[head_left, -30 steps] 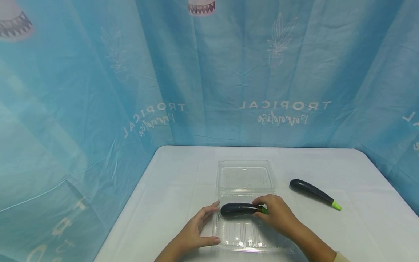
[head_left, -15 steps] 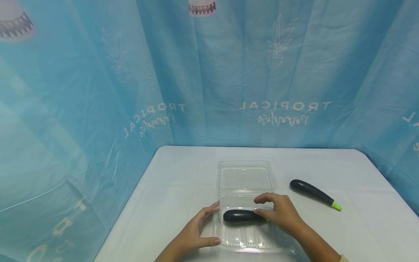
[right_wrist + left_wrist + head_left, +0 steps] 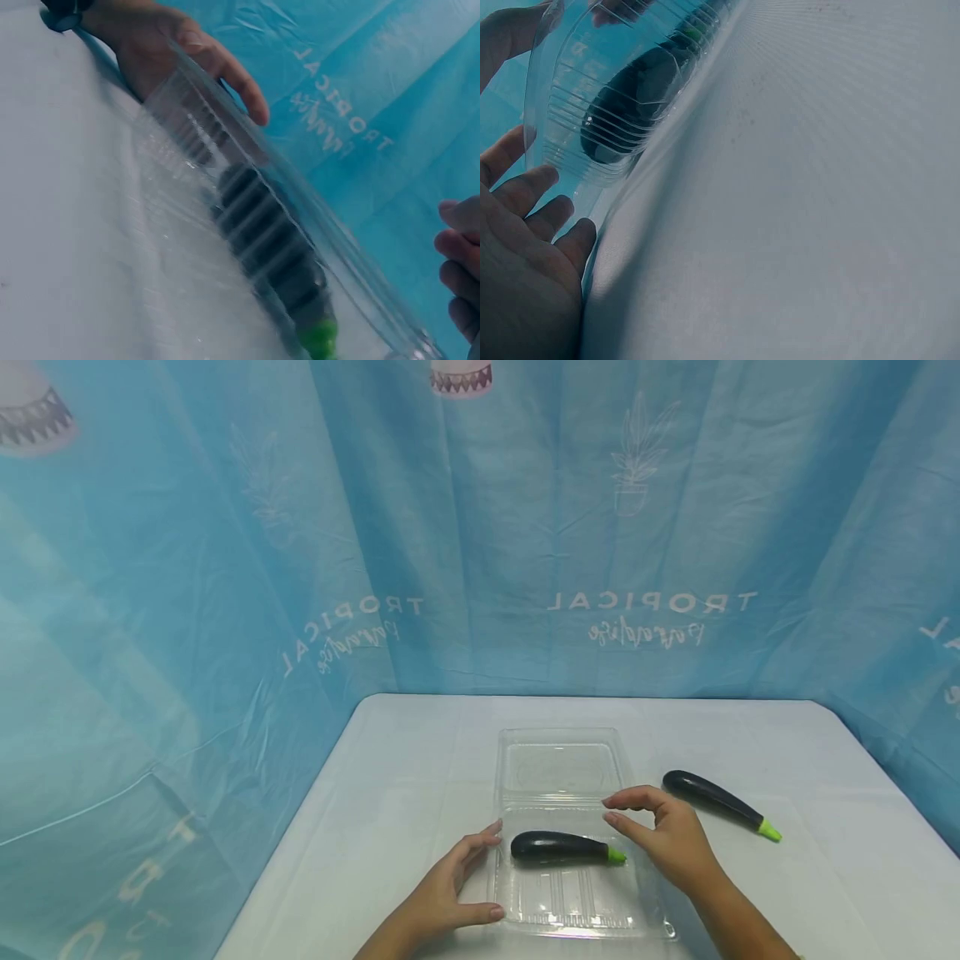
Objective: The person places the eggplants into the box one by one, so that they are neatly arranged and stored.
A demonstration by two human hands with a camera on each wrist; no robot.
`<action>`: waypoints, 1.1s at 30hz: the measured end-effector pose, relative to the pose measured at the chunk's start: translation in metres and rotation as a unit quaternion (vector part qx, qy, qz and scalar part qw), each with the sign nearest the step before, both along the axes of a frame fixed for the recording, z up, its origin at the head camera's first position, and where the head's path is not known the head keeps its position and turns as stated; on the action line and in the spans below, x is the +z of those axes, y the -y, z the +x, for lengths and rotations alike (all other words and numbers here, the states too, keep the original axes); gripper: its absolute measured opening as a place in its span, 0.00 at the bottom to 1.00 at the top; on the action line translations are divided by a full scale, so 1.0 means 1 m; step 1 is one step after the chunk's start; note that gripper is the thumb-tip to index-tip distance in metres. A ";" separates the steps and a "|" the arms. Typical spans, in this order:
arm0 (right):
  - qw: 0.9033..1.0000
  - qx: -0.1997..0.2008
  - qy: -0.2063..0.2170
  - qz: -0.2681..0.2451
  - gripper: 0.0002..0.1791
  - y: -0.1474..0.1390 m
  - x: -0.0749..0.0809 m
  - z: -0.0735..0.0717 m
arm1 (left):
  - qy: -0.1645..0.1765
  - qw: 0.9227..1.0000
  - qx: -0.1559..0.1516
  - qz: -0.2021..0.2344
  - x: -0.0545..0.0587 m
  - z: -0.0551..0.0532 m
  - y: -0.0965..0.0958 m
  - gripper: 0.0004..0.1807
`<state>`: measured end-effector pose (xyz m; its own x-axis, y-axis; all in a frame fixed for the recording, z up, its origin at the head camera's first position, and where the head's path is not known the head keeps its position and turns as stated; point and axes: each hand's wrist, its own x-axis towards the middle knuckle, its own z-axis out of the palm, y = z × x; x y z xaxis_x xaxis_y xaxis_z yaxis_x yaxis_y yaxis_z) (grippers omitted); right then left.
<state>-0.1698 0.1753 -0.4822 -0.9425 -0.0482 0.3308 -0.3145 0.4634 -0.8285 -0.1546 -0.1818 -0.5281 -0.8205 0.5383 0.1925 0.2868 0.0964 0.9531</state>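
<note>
Clear plastic tray (image 3: 525,893) had 1 eggplant (image 3: 558,847) inside
Left hand (image 3: 450,881) sat loosely at its edge, probably to steady it; right hand (image 3: 671,835) held nothing.

In the right wrist view, the right edge is cutting off most of the right hand (image 3: 463,262). Left of it, the eggplant (image 3: 274,240) is looking blurred through the clear container (image 3: 570,897), whose wall is also veiling some fingers of the left hand (image 3: 154,60). Past that hand, the lower line of lettering (image 3: 322,121) is appearing too smeared for reading. In the head view, behind both hands, the bottom edge is cutting off the forearms (image 3: 738,914).
</note>
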 end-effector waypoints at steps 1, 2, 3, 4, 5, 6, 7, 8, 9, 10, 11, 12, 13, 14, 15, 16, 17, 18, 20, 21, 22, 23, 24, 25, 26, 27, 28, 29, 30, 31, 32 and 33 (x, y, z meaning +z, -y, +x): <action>1.000 -0.005 0.002 -0.005 0.11 -0.002 0.001 0.000 | -0.001 1.000 -0.001 0.001 0.000 0.000 0.000 0.43; 1.000 -0.008 0.005 -0.009 0.11 -0.005 0.001 0.001 | -0.001 1.000 -0.002 0.001 0.000 0.000 0.001 0.43; 1.000 -0.013 0.007 -0.013 0.11 -0.008 0.001 0.001 | 0.002 1.000 -0.001 -0.001 -0.001 0.000 0.001 0.43; 1.000 -0.015 0.009 -0.017 0.11 -0.010 0.002 0.002 | 0.001 1.000 -0.001 -0.002 -0.001 0.000 0.001 0.44; 1.000 -0.019 0.007 -0.018 0.11 -0.013 0.002 0.002 | 0.002 1.000 0.000 -0.003 -0.001 0.000 0.001 0.44; 1.000 -0.021 0.005 -0.020 0.11 -0.015 0.003 0.002 | 0.002 1.000 0.002 -0.005 -0.001 -0.001 0.002 0.44; 0.999 -0.022 0.000 -0.024 0.11 -0.018 0.004 0.003 | 0.000 1.000 0.003 -0.007 -0.001 -0.001 0.002 0.44; 0.999 -0.021 -0.004 -0.029 0.11 -0.021 0.004 0.003 | 0.000 1.000 0.005 -0.009 -0.001 -0.001 0.002 0.45; 0.999 -0.021 -0.008 -0.035 0.11 -0.024 0.005 0.003 | 0.001 1.000 0.007 -0.011 -0.001 -0.001 0.002 0.45; 0.999 -0.022 -0.011 -0.041 0.11 -0.026 0.005 0.004 | 0.003 1.000 0.009 -0.012 -0.001 0.000 0.001 0.45; 0.999 -0.024 -0.012 -0.047 0.11 -0.030 0.005 0.004 | 0.005 1.000 0.012 -0.014 0.000 0.000 0.001 0.45; 0.998 -0.026 -0.013 -0.054 0.11 -0.033 0.005 0.004 | 0.008 1.000 0.014 -0.016 0.000 0.000 0.001 0.45; 0.998 -0.029 -0.013 -0.059 0.12 -0.037 0.005 0.004 | 0.008 1.000 0.015 -0.017 0.000 0.000 0.001 0.45; 0.997 -0.036 -0.012 -0.060 0.12 -0.040 0.005 0.004 | 0.008 1.000 0.017 -0.018 0.000 0.000 0.001 0.45; 0.997 -0.044 -0.012 -0.061 0.13 -0.044 0.005 0.004 | 0.010 1.000 0.019 -0.019 0.000 0.000 0.000 0.45; 0.997 -0.051 -0.011 -0.065 0.13 -0.048 0.005 0.004 | 0.009 1.000 0.019 -0.018 0.000 0.000 0.000 0.45; 0.996 -0.058 -0.010 -0.066 0.14 -0.052 0.005 0.003 | 0.008 1.000 0.020 -0.019 0.000 0.000 0.000 0.45; 0.996 -0.068 -0.011 -0.064 0.15 -0.057 0.005 0.003 | 0.004 1.000 0.019 -0.017 -0.001 0.000 0.000 0.45; 0.994 -0.087 -0.012 -0.066 0.16 -0.067 0.005 0.003 | 0.003 1.000 0.016 -0.015 -0.001 0.000 0.001 0.45; 0.993 -0.096 -0.012 -0.071 0.17 -0.073 0.005 0.003 | 0.006 1.000 0.014 -0.013 -0.001 0.000 0.001 0.45; 0.992 -0.106 -0.011 -0.074 0.18 -0.080 0.004 0.003 | 0.006 1.000 0.012 -0.012 0.000 0.000 0.001 0.45; 0.990 -0.120 -0.010 -0.072 0.18 -0.086 0.004 0.004 | 0.006 1.000 0.011 -0.011 -0.001 0.000 0.001 0.45; 0.988 -0.134 -0.007 -0.074 0.19 -0.093 0.003 0.004 | 0.006 1.000 0.009 -0.009 0.000 0.000 0.001 0.44; 0.986 -0.146 -0.005 -0.078 0.20 -0.099 0.003 0.005 | 0.009 1.000 0.008 -0.010 0.000 0.000 0.001 0.44; 0.984 -0.160 -0.002 -0.079 0.20 -0.106 0.002 0.006 | 0.006 1.000 0.009 -0.010 0.000 0.000 0.001 0.44; 0.982 -0.171 0.002 -0.080 0.21 -0.113 0.001 0.007 | 0.005 1.000 0.010 -0.011 0.000 0.001 0.001 0.44; 0.980 -0.182 0.005 -0.081 0.21 -0.119 0.000 0.008 | 0.005 1.000 0.011 -0.012 0.000 0.001 0.000 0.44; 0.978 -0.191 0.006 -0.083 0.22 -0.125 -0.001 0.008 | 0.006 1.000 0.013 -0.015 0.001 0.001 0.000 0.44; 0.977 -0.198 0.010 -0.085 0.22 -0.131 -0.002 0.009 | 0.009 1.000 0.017 -0.018 0.001 0.001 0.000 0.44; 0.976 -0.201 0.013 -0.086 0.23 -0.137 -0.004 0.010 | 0.011 0.999 0.020 -0.022 0.002 0.001 0.000 0.44; 0.975 -0.203 0.018 -0.087 0.23 -0.143 -0.005 0.011 | 0.014 0.999 0.023 -0.026 0.002 0.002 -0.001 0.44; 0.975 -0.204 0.025 -0.087 0.24 -0.148 -0.006 0.012 | 0.021 0.999 0.026 -0.029 0.002 0.002 -0.001 0.45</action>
